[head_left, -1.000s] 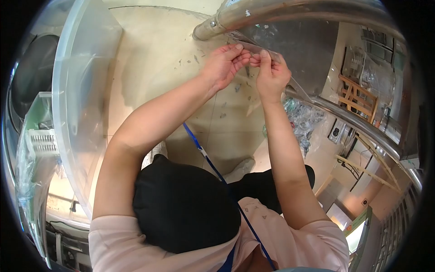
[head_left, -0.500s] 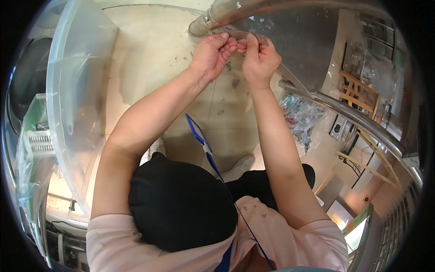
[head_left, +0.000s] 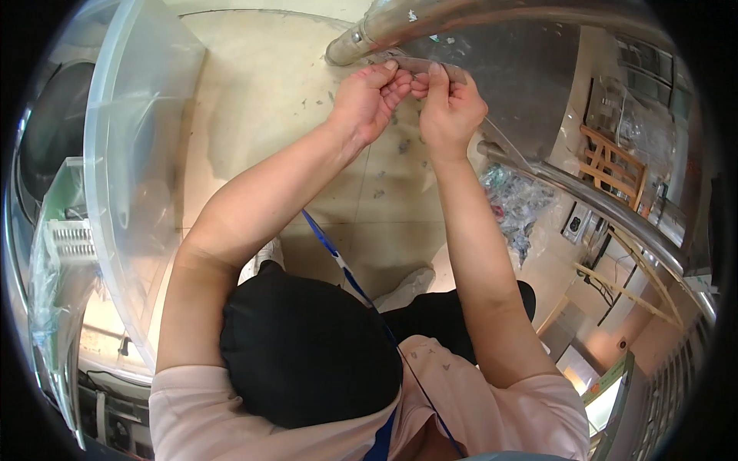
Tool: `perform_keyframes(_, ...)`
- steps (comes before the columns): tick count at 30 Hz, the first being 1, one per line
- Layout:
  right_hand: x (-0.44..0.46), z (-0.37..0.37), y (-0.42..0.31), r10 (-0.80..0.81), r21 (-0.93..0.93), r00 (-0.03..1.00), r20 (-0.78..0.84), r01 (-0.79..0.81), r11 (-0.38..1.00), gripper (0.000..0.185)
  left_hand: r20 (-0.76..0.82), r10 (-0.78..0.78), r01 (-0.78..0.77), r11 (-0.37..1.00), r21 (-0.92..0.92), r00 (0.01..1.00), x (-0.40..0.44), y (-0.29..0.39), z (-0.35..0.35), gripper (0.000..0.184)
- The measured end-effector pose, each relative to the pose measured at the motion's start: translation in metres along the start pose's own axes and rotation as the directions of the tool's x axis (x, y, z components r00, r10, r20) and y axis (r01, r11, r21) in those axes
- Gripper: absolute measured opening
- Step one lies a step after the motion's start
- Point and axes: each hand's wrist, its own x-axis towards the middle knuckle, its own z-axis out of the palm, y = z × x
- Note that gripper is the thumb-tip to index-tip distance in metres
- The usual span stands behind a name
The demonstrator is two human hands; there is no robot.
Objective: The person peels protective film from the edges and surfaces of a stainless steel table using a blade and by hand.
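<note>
A narrow, flat greyish strip [head_left: 419, 64] runs between my two hands near the top of the head view. Its material is hard to make out. My left hand [head_left: 370, 101] pinches its left end between thumb and curled fingers. Close beside it, my right hand [head_left: 452, 111] grips the right part, thumb on top. The fingertips of both hands almost meet below the strip. Just behind them are the capped end of a metal tube [head_left: 346, 49] and a dark sheet-metal panel [head_left: 515, 84].
At left stands a translucent plastic bin [head_left: 138, 154]. A clear bag of scraps [head_left: 519, 203] lies on the right, under a metal rail [head_left: 607, 207]. Farther right is a wooden rack [head_left: 613, 165]. Dark bits dot the tiled floor [head_left: 265, 92]. A blue lanyard [head_left: 334, 250] hangs from my neck.
The lanyard has swung left, its badge end now out of sight by my left forearm. The view has shifted slightly; both hands keep their hold on the strip.
</note>
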Motion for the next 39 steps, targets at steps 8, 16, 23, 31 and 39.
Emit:
perform_keyframes(8,0.007,-0.004,0.013,-0.216,-0.232,0.975,0.061,0.224,0.947,0.010,0.100,0.005,0.001,0.998,-0.061,0.995,0.007,-0.003,-0.009,0.013)
perform_keyframes(16,0.017,0.004,0.005,-0.303,-0.285,0.938,0.166,0.340,0.896,0.010,0.211,-0.027,0.050,0.993,-0.105,0.977,0.008,0.008,-0.019,0.015)
perform_keyframes(23,0.009,-0.039,-0.011,-0.058,-0.171,0.962,0.268,0.107,0.979,0.011,0.011,0.025,-0.027,0.964,0.263,1.000,-0.006,0.020,-0.023,0.019)
perform_keyframes(31,0.014,-0.059,-0.016,-0.050,-0.176,0.919,0.390,0.127,0.976,0.013,0.035,0.155,-0.152,0.856,0.494,0.987,-0.011,0.018,0.011,0.023)
perform_keyframes(39,0.008,-0.057,-0.028,0.130,-0.004,0.913,0.387,-0.139,0.990,0.013,0.300,0.245,-0.383,0.683,0.622,0.922,-0.034,0.015,0.017,0.016)
